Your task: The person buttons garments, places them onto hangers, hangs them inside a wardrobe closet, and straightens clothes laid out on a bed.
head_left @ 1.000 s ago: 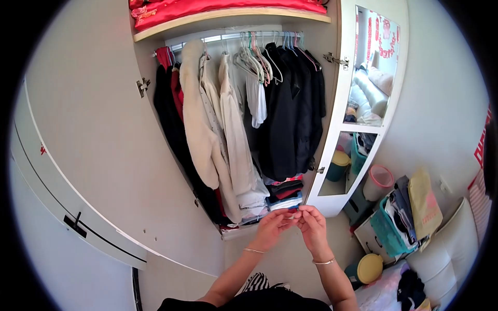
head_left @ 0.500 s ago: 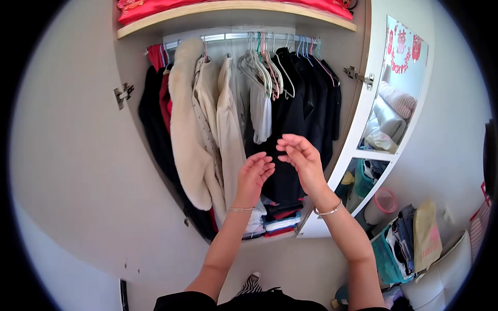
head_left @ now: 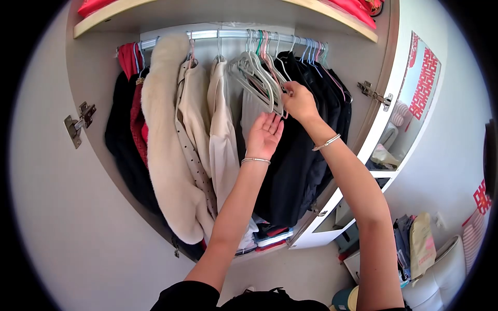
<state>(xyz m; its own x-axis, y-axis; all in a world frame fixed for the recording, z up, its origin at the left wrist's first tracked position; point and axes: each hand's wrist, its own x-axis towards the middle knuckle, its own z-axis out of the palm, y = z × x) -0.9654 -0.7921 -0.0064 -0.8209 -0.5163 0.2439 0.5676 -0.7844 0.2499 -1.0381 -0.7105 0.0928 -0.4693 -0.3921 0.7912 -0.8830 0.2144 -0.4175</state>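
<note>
A bunch of bare clothes hangers (head_left: 259, 83), mostly whitish with some pink, hangs from the metal rail (head_left: 231, 34) in the wardrobe. My left hand (head_left: 263, 137) is under their lower ends, palm turned up and fingers stretched, its fingertips at the hangers' bottom edge. At the bunch's right side, my right hand (head_left: 301, 103) has its fingers bent in a pinch on a hanger's edge; the exact grip is partly hidden. Behind the hangers hangs a light grey garment (head_left: 250, 116). Dark jackets (head_left: 282, 176) hang just right of and behind my hands.
A cream fur coat (head_left: 168, 135) and a white jacket (head_left: 222, 135) hang to the left. Above runs a wooden shelf (head_left: 207, 4) with red bedding. Folded clothes (head_left: 272, 236) lie at the bottom. The mirrored door (head_left: 404, 103) stands open at right, near a tan bag (head_left: 423, 246).
Both hands have risen from in front of the dark clothes to the hangers. The right hand has closed at their side, and the left has reached under them. The view has moved closer to the wardrobe.
</note>
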